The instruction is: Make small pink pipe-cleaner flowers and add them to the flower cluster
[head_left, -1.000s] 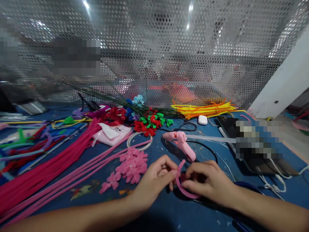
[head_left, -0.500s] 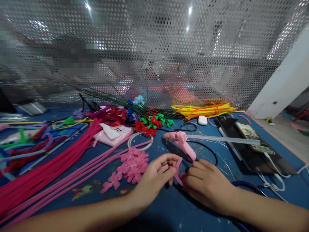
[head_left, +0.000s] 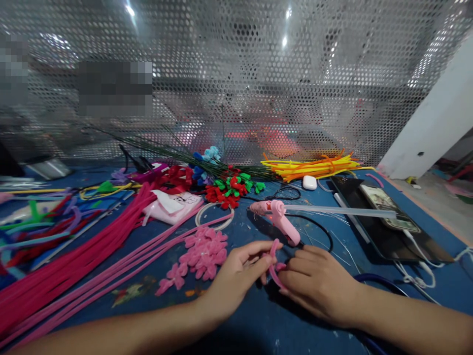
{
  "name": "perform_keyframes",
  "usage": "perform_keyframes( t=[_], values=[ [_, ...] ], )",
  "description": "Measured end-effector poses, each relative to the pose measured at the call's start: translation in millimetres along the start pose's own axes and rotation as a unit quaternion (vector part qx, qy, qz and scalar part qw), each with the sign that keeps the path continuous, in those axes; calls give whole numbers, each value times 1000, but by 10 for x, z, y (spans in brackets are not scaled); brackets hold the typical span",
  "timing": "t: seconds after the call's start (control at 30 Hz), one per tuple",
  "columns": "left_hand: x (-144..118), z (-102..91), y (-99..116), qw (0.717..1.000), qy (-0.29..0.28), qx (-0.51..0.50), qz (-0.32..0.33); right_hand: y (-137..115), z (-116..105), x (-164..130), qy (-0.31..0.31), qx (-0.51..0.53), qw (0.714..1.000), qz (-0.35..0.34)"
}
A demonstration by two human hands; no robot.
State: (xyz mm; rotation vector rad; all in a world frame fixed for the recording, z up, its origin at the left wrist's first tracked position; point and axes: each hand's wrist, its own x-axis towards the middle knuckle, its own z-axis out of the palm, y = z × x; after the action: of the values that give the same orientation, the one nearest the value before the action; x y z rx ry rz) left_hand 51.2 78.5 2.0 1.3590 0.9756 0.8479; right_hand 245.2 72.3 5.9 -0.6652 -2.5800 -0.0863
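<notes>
A short pink pipe cleaner (head_left: 272, 261) sits between both hands, low in the middle of the view, just above the blue table (head_left: 258, 325). It is fuzzy and thin, bent into a tight curve, with one end standing up and the rest curling down between the fingertips. The left hand (head_left: 240, 276) pinches it from the left, thumb and forefinger closed on the strand, other fingers loosely curled. The right hand (head_left: 318, 283) grips it from the right, fingers bunched together on the lower part of the curve.

Just behind the hands lies a pink glue gun (head_left: 281, 222), smooth plastic, with a clear glue stick (head_left: 340, 211) jutting from its back and a black cord looping beside it. To the left rests a heap of small pink flowers (head_left: 201, 251), soft and lobed, and long pink stems (head_left: 92, 266) fan out in straight fuzzy lines. Farther back are red and green flowers (head_left: 232, 190), a bundle of yellow stems (head_left: 314, 167), and a dark tablet (head_left: 384, 224) with a phone on it. A perforated metal screen (head_left: 236, 74) closes the back.
</notes>
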Motion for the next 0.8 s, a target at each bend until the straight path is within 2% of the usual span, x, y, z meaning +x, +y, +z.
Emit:
perform_keyframes(
  t=[0.17,0.37,0.8],
  values=[
    [-3,3,-4,999,-20,-30,0,7,-26,-2,-17,19,1000,1],
    [-12,3,22,999,-23,-30,0,8,-47,-8,4,20,1000,-12],
    [-65,36,19,996,-66,53,-8,-17,-31,-12,34,0,999,-36]
  ],
)
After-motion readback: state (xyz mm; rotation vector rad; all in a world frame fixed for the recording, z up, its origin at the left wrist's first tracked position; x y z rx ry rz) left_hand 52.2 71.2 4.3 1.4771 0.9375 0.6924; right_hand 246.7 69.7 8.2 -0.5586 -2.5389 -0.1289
